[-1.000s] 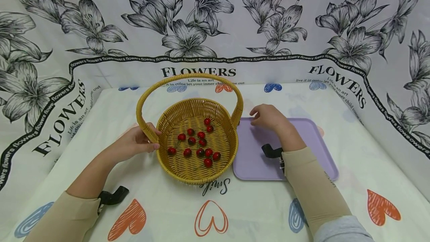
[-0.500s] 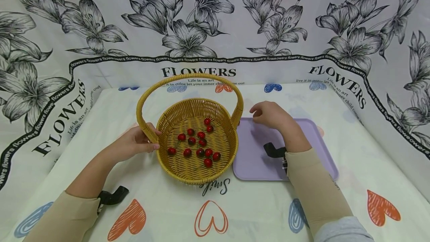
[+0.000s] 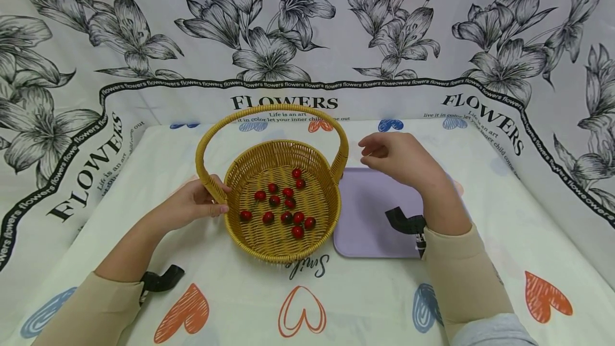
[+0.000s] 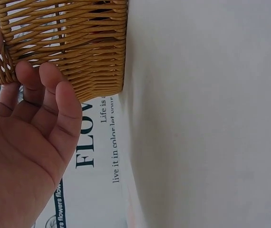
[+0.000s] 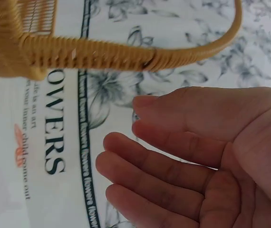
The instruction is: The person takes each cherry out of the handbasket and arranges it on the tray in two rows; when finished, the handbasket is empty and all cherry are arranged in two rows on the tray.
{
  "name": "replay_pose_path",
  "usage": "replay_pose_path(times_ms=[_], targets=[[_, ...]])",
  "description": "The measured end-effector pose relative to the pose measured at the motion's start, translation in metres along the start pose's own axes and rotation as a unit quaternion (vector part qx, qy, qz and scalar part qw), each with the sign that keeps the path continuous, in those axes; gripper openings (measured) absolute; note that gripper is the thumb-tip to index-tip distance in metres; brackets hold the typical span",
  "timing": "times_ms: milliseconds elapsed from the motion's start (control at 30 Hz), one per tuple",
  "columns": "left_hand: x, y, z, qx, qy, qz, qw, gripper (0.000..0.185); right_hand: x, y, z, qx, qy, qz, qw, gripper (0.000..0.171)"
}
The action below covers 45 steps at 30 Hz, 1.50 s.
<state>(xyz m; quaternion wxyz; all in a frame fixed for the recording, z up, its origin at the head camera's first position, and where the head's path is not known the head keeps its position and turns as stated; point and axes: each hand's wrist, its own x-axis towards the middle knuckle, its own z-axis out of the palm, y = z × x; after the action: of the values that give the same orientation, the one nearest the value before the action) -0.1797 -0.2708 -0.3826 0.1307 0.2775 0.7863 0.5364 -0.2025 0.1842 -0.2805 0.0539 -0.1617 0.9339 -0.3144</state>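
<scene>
A round, golden woven basket point(image 3: 283, 149) stands upright on the table point(image 3: 240, 303), its tall arched handle point(image 3: 274, 107) rising over it; inside the basket thirteen small red fruits point(image 3: 268, 218), some with dark patches, lie spread over the floor, several of them touching near its right front part; at the basket's left side is the left hand point(image 3: 187, 204), its grip clamped on the basket where the handle meets the rim, thumb in front and, in the left wrist view, fingers curled against the outer wall; to the right of the basket and near its handle the right hand point(image 3: 399, 156) hangs in the air, its grip relaxed, the fingers loosely bent and slightly spread, with the thumb close by the index finger; below that hand, just beside the basket on the right, a flat lilac tray point(image 3: 360, 234) rests on the table, partly covered by the right forearm; in front of the basket the pale tablecloth bears the word "Smile" point(image 3: 309, 267) and an outlined red heart point(image 3: 301, 311); behind the basket hangs a white cloth point(image 3: 336, 57) printed with grey lilies and the word "FLOWERS".
</scene>
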Motion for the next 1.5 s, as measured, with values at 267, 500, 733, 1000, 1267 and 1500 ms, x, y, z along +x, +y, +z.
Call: replay_pose_path(times_ms=[267,500,733,1000,1267,1500], targets=[[0.000,-0.002,0.000,-0.015,-0.001,-0.004,0.9999,0.030,-0.021,-0.023,-0.002,0.025,0.044,-0.038,0.998,0.025],[0.000,-0.001,0.000,-0.015,-0.002,-0.001,0.9999,0.030,-0.031,-0.039,0.007,0.052,0.069,-0.106,0.991,0.020],[0.000,-0.001,0.001,-0.015,-0.001,-0.002,0.9999,0.030,-0.032,-0.053,0.026,0.047,0.039,-0.177,0.982,0.018],[-0.001,0.000,0.001,-0.003,0.003,-0.009,0.9999,0.029,-0.020,-0.064,0.061,-0.013,-0.049,-0.176,0.983,0.019],[-0.001,-0.002,0.000,-0.003,0.004,-0.007,1.0000,0.029,-0.007,-0.072,0.099,-0.112,-0.129,-0.126,0.977,0.021],[-0.001,-0.002,0.000,-0.006,0.001,-0.006,1.0000,0.029,0.001,-0.065,0.127,-0.210,-0.127,-0.112,0.963,0.016]])
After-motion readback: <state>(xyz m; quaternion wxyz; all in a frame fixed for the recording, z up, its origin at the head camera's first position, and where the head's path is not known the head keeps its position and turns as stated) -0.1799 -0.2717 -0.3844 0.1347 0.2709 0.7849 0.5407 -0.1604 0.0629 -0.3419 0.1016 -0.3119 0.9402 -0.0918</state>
